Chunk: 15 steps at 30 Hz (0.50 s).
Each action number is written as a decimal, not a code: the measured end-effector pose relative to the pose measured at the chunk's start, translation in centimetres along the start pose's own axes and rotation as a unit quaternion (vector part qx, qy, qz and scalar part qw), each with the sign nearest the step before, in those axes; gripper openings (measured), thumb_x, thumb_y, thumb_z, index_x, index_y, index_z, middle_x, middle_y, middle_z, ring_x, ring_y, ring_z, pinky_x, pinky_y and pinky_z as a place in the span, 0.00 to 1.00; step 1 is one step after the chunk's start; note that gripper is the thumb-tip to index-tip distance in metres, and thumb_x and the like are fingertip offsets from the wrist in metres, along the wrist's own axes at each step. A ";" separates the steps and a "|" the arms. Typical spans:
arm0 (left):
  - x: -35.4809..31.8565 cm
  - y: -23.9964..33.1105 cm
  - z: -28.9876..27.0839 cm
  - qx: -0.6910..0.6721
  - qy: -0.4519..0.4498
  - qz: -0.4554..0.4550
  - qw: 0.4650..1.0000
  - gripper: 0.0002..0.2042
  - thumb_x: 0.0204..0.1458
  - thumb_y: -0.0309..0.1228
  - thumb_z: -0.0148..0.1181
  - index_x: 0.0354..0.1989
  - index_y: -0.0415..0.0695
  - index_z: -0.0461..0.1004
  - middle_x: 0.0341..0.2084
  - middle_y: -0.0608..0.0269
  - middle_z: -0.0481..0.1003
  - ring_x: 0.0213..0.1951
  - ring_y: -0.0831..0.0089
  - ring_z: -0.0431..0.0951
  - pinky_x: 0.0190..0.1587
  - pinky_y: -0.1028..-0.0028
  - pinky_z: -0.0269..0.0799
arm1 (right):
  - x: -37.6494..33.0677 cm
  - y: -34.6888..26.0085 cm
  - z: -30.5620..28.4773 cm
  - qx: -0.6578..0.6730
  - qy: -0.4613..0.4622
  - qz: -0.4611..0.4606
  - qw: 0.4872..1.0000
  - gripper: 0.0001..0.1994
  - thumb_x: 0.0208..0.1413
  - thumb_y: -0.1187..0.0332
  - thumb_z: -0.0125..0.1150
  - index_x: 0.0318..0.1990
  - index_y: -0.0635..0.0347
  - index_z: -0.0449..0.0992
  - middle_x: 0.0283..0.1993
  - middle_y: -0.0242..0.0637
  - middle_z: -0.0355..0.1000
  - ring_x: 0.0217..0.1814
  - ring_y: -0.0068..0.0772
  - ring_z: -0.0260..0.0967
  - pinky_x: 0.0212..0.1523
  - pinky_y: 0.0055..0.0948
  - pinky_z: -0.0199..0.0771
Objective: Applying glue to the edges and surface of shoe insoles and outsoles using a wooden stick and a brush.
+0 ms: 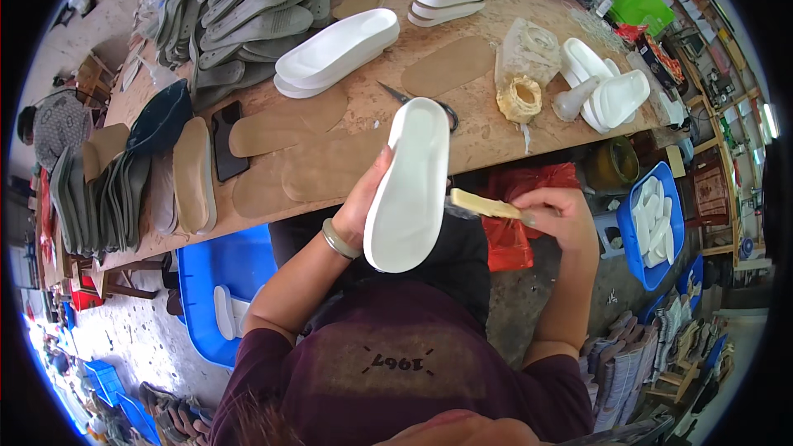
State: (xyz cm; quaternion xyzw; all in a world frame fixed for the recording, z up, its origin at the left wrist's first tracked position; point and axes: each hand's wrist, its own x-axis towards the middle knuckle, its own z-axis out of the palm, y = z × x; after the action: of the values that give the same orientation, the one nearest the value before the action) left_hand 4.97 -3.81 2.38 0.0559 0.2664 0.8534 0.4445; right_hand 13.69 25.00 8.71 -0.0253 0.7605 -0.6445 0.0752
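My left hand (362, 196) is closed around the side of a white shoe sole (407, 190), which stands tilted up with its hollowed inner face showing. My right hand (560, 213) grips a brush (486, 204) by its pale flat handle; the bristle end points toward the sole, a small gap apart from it, and looks blurred. Beyond the sole, a pair of scissors (451, 116) lies on the table, partly covered by it. Brown insole sheets (330, 169) lie flat on the wooden table (471, 144) near my left hand.
A crusted glue pot (519, 99) stands near the table's right side, beside more white soles (615, 99). Stacked white soles (339, 49) and grey soles (264, 12) sit farther back. A phone (229, 140) lies left. Blue tubs (202, 281) flank me below the table edge.
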 end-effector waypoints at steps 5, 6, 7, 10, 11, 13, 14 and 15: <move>1.7 0.2 -1.4 -0.050 -0.012 0.079 0.996 0.38 0.56 0.60 0.44 0.67 0.43 0.54 0.59 0.47 0.64 0.57 0.50 0.69 0.57 0.53 0.68 | -0.1 3.9 2.4 0.299 0.149 0.029 0.942 0.25 0.50 0.80 0.55 0.58 0.68 0.65 0.21 0.23 0.57 0.15 0.11 0.48 0.14 0.13 0.47; 1.9 0.8 -1.4 -0.050 -0.018 0.077 0.996 0.38 0.56 0.60 0.44 0.67 0.43 0.54 0.59 0.47 0.64 0.57 0.50 0.69 0.57 0.53 0.68 | 0.1 5.2 3.4 0.352 0.149 0.005 0.924 0.23 0.52 0.80 0.54 0.58 0.68 0.66 0.21 0.22 0.55 0.15 0.11 0.47 0.14 0.13 0.47; 2.2 1.3 -1.2 -0.005 -0.019 0.114 0.993 0.34 0.58 0.55 0.45 0.65 0.40 0.55 0.59 0.46 0.65 0.56 0.53 0.70 0.59 0.56 0.67 | 0.3 5.6 4.6 0.360 0.157 0.010 0.919 0.19 0.54 0.79 0.53 0.55 0.67 0.67 0.21 0.23 0.56 0.14 0.12 0.47 0.14 0.13 0.48; 2.4 2.0 0.7 0.008 0.001 0.173 0.985 0.29 0.57 0.43 0.49 0.61 0.35 0.57 0.57 0.47 0.67 0.55 0.57 0.71 0.60 0.62 0.65 | 1.9 6.9 8.9 0.291 0.195 -0.005 0.936 0.09 0.62 0.70 0.50 0.46 0.65 0.69 0.22 0.28 0.60 0.14 0.14 0.49 0.13 0.16 0.51; 2.6 1.8 0.5 -0.002 0.046 0.209 0.977 0.28 0.57 0.42 0.50 0.61 0.35 0.58 0.55 0.48 0.68 0.54 0.58 0.71 0.59 0.62 0.65 | 2.3 6.5 9.9 0.285 0.187 -0.018 0.940 0.10 0.65 0.65 0.48 0.44 0.62 0.67 0.25 0.33 0.65 0.13 0.18 0.54 0.13 0.18 0.54; 2.6 1.7 0.8 -0.009 0.098 0.263 0.960 0.26 0.56 0.39 0.52 0.59 0.36 0.59 0.51 0.52 0.69 0.53 0.60 0.71 0.57 0.62 0.67 | 3.2 4.8 10.9 0.314 0.143 -0.011 0.939 0.11 0.66 0.63 0.47 0.45 0.63 0.62 0.29 0.38 0.69 0.20 0.28 0.70 0.12 0.17 0.57; 2.7 1.3 0.7 0.003 0.126 0.291 0.948 0.25 0.56 0.37 0.52 0.59 0.36 0.59 0.51 0.52 0.69 0.52 0.60 0.71 0.56 0.63 0.67 | 3.5 4.2 11.3 0.323 0.125 -0.011 0.938 0.12 0.66 0.63 0.46 0.44 0.63 0.62 0.30 0.39 0.70 0.23 0.32 0.75 0.12 0.16 0.57; 2.7 1.0 0.4 0.020 0.135 0.316 0.939 0.25 0.56 0.39 0.51 0.59 0.37 0.59 0.52 0.53 0.69 0.53 0.60 0.71 0.58 0.62 0.66 | 3.9 4.0 11.5 0.322 0.116 -0.010 0.940 0.12 0.66 0.63 0.46 0.44 0.63 0.62 0.30 0.39 0.70 0.23 0.32 0.75 0.12 0.16 0.57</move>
State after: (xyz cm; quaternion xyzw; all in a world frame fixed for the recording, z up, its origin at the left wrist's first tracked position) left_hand 2.78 -1.98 2.85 0.0304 0.3097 0.9440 0.1100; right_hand 11.78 13.92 2.69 0.0675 0.5155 -0.8541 -0.0163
